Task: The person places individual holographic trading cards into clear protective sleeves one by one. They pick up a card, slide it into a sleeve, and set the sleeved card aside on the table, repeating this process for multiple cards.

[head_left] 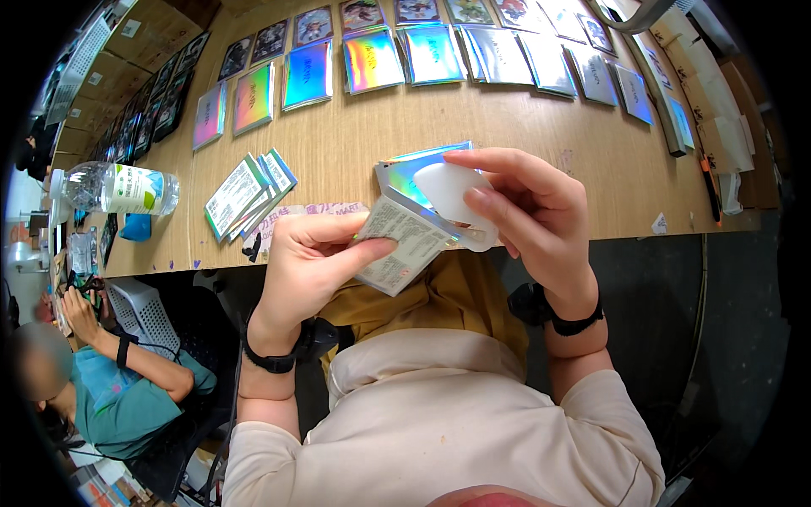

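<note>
My left hand point(317, 262) grips a flat packet point(399, 249) with a pale, print-covered label, tilted at the middle front of the desk. Its opened-looking upper part point(404, 176) shines silver and rainbow. My right hand point(532, 211) pinches a rounded white plastic piece point(442, 190) against that upper part, thumb on the white piece and index finger along the top. Whether the packet is actually open, I cannot tell. A loose pile of similar labelled packets point(241, 194) lies left of my hands, beside a pink printed paper strip point(334, 209).
Rows of holographic packets point(372, 59) and picture cards point(312, 25) line the back. A plastic bottle point(135, 188) lies on its side at left, near dark stacks point(160, 106) and cartons. An orange-black cutter point(708, 173) is at right. A co-worker point(127, 389) sits at lower left.
</note>
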